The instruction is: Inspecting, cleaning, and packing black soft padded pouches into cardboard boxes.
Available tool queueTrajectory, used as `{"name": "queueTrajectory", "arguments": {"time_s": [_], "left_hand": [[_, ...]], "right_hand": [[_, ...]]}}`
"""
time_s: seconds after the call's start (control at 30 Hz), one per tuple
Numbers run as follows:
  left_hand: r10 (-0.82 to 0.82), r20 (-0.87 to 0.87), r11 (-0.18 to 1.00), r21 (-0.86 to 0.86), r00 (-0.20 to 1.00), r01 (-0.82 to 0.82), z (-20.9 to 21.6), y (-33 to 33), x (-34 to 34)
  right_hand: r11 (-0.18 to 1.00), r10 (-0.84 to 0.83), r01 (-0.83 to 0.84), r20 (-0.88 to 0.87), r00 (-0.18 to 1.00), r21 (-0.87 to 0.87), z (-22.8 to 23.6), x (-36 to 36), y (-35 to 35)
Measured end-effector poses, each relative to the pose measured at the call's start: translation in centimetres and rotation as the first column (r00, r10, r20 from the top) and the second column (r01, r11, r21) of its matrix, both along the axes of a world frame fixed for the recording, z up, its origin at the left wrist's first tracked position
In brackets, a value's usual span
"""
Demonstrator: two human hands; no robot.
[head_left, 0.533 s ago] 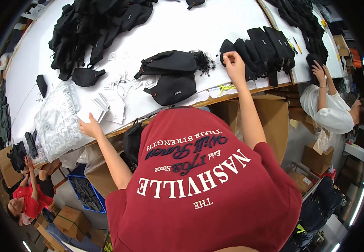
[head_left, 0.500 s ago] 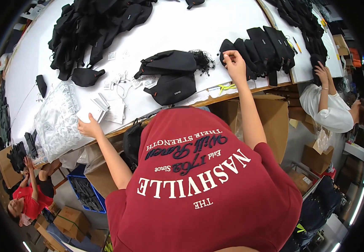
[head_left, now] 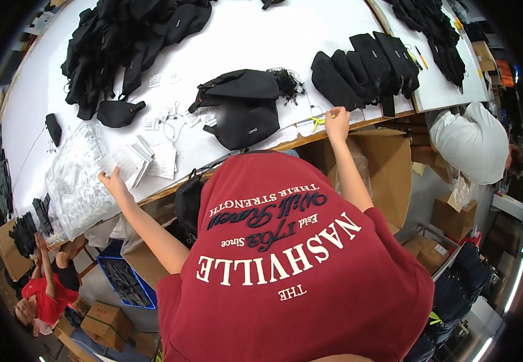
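My left hand (head_left: 115,183) is open, thumb and forefinger apart, at the lower edge of a stack of white printed leaflets (head_left: 130,166). Beside it bulges a clear plastic bag (head_left: 80,181) full of small pale pieces. At the table's near edge, my right hand (head_left: 337,125) is closed on a thin, forked yellow-green tool (head_left: 317,123), whose exact kind is partly hidden by the fingers. Two black fabric pouches (head_left: 246,127) lie between my hands, with a tangle of black cords (head_left: 287,83) alongside. A row of black pouches (head_left: 370,66) lies beyond my right hand.
A large heap of black pouches (head_left: 123,42) covers the far left of the white table (head_left: 249,36). Loose tags (head_left: 165,114) lie before it. Below the edge stands an open cardboard box (head_left: 391,175). Co-workers in red (head_left: 53,295) and white (head_left: 472,142) are at either side.
My right hand has come down from the row of black pouches to the yellow-green tool. My left hand has drawn back slightly from the leaflets. The right co-worker's hands have left view.
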State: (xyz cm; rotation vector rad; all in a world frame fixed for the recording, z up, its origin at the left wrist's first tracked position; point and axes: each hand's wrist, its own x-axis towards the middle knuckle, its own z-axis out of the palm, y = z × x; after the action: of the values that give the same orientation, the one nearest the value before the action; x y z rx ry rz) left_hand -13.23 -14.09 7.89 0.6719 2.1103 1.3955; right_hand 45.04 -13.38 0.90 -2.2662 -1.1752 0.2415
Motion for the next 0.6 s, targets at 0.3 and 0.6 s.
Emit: {"name": "queueTrajectory", "arguments": {"time_s": [0.3, 0.6], "left_hand": [[-0.17, 0.092, 0.98, -0.086, 0.981, 0.178, 3.7, 1.9, 6.1], [-0.558, 0.19, 0.828, 0.067, 0.808, 0.556, 7.1, 1.6, 15.1]], "right_hand": [[0.952, 0.199, -0.169, 0.098, 0.975, -0.255, 0.3, -2.6, 5.7], [0.967, 0.254, -0.238, -0.424, 0.87, 0.09, 2.9, -5.1, 4.3]]}}
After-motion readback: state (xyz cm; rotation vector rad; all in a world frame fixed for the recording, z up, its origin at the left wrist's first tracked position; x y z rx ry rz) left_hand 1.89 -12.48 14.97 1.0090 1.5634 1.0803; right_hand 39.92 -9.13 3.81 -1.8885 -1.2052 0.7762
